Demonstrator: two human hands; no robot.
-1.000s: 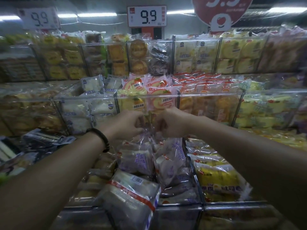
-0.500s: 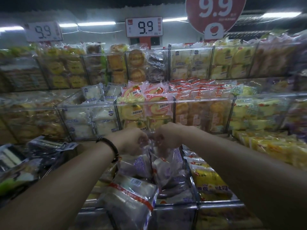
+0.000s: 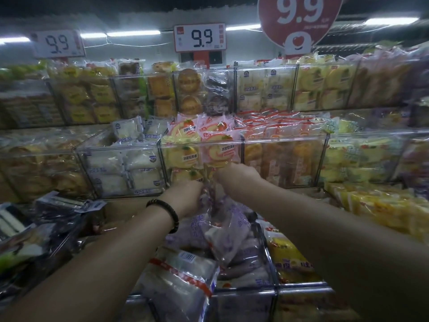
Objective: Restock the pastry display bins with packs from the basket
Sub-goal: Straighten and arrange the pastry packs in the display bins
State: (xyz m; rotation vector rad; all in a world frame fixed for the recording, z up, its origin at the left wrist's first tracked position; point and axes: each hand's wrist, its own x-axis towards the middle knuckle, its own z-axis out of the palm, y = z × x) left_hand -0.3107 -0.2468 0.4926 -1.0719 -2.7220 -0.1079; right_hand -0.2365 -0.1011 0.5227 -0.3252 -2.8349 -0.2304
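Note:
My left hand (image 3: 185, 196), with a dark bead bracelet at the wrist, and my right hand (image 3: 234, 175) meet in front of the middle shelf. Both pinch the top edge of clear-wrapped pastry packs with purple print (image 3: 228, 231), which hang down over the front bin (image 3: 246, 295). That clear bin holds more of the same purple-printed packs. A white pack with a red stripe (image 3: 181, 278) leans at the bin's front left. Right behind my hands stands a clear bin of pink and yellow roll-cake packs (image 3: 202, 147).
Clear acrylic bins of wrapped pastries fill three shelf tiers. White bread packs (image 3: 132, 166) lie to the left, orange packs (image 3: 283, 156) to the right, yellow packs (image 3: 290, 261) in the neighbouring front bin. Dark packs (image 3: 46, 219) sit at far left. Price signs (image 3: 199, 37) hang above.
Both hands have risen and moved farther from me, lifting the purple-printed packs higher over the front bin. The view has tilted up slightly.

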